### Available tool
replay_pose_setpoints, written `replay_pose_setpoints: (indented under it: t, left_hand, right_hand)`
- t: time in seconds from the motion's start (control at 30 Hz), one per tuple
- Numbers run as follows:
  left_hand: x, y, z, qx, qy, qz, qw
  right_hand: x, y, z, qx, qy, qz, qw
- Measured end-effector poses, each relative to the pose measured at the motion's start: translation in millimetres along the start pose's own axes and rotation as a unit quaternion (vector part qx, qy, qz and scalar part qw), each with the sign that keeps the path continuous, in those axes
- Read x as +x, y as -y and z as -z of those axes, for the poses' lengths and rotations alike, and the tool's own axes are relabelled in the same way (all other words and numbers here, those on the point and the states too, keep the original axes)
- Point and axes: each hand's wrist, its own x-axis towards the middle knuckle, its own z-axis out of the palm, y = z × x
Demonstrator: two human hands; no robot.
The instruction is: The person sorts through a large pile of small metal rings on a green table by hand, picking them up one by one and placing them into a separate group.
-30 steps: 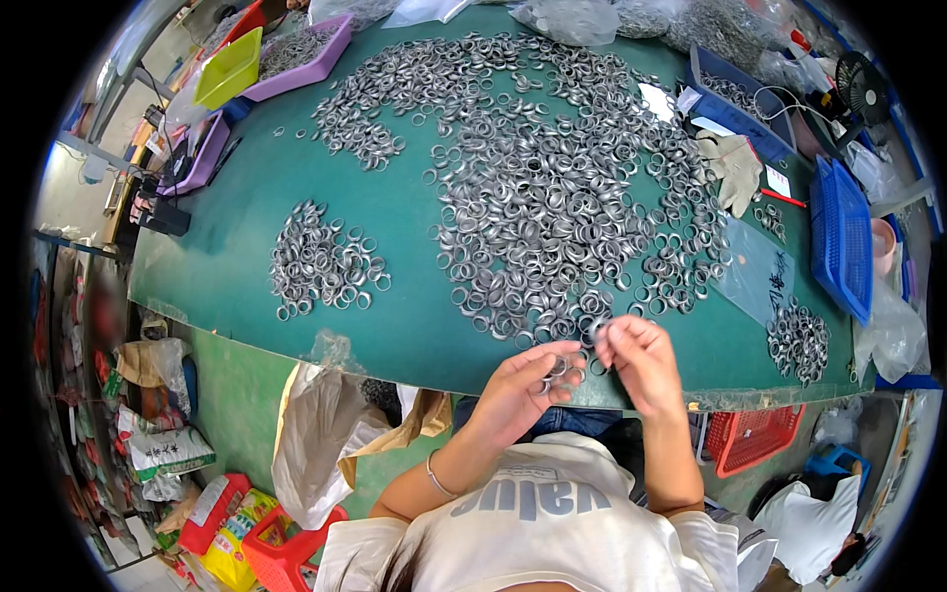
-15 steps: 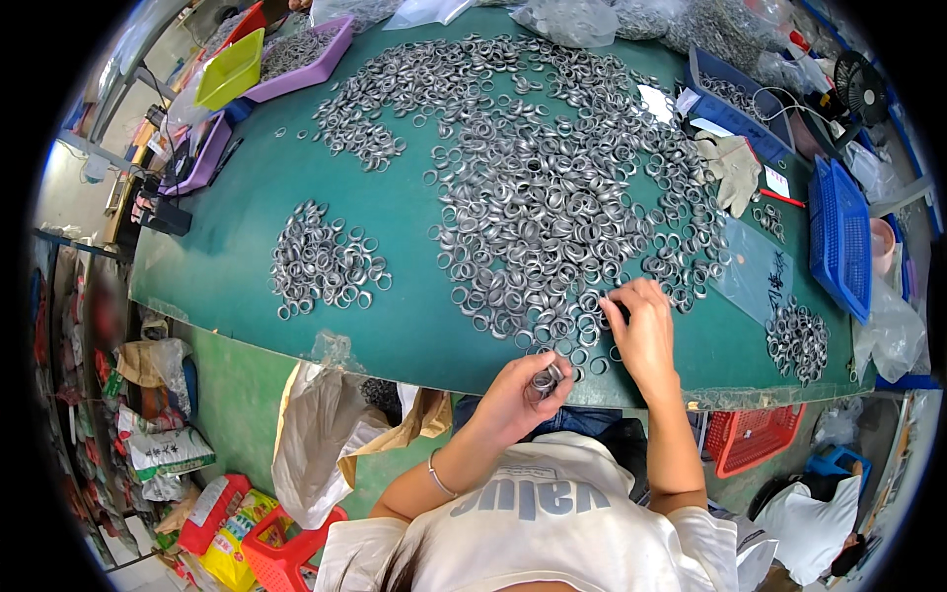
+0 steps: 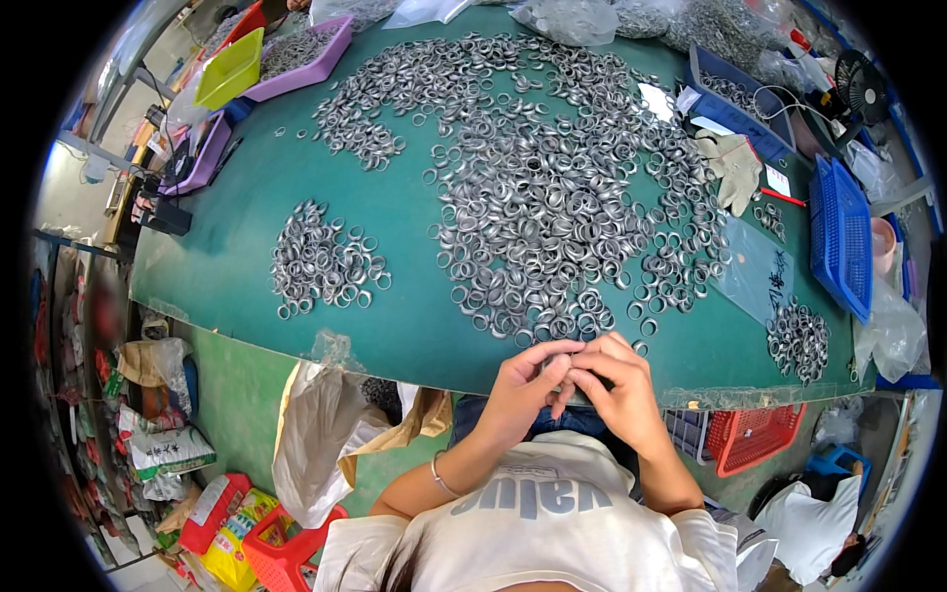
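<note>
At the table's near edge my two hands meet, just in front of a large spread heap of grey metal rings (image 3: pixel 552 197). My left hand (image 3: pixel 523 390) is closed around a few metal rings, mostly covered by the fingers. Against it, the bent fingers of my right hand (image 3: pixel 617 380) are pinched together; whatever sits between these fingertips is hidden. A loose ring (image 3: pixel 640 347) lies beside the right hand. Smaller piles of the same rings stand apart, one pile (image 3: pixel 321 261) at the left and another pile (image 3: pixel 797 340) at the right.
The green table (image 3: pixel 395 340) curves along its near edge. Blue baskets (image 3: pixel 838 237), a work glove (image 3: pixel 732 170) and a small fan (image 3: pixel 860 84) are at the right. Purple trays (image 3: pixel 306 69) stand far left. Below hang a paper sack (image 3: pixel 321 434) and a red basket (image 3: pixel 755 439).
My right hand has moved from the edge of the ring heap, down and left, to meet my left hand. The left hand's fingers now cover the rings more. Some loose rings near the heap have shifted.
</note>
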Motion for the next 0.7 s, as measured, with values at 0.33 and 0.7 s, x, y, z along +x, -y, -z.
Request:
replay_pose_setpoints:
  t: [0.33,0.7]
  left_hand:
    - [-0.7,-0.5,8.9,-0.203,-0.035,0.108,0.973]
    - [-2.3,0.8,11.0,-0.161,-0.006,0.065,0.985]
  right_hand:
    - [38.1,-29.3,3.6,-0.361,-0.126,0.05,0.923]
    - [18.8,-36.5,11.2,-0.22,-0.231,0.032,0.947]
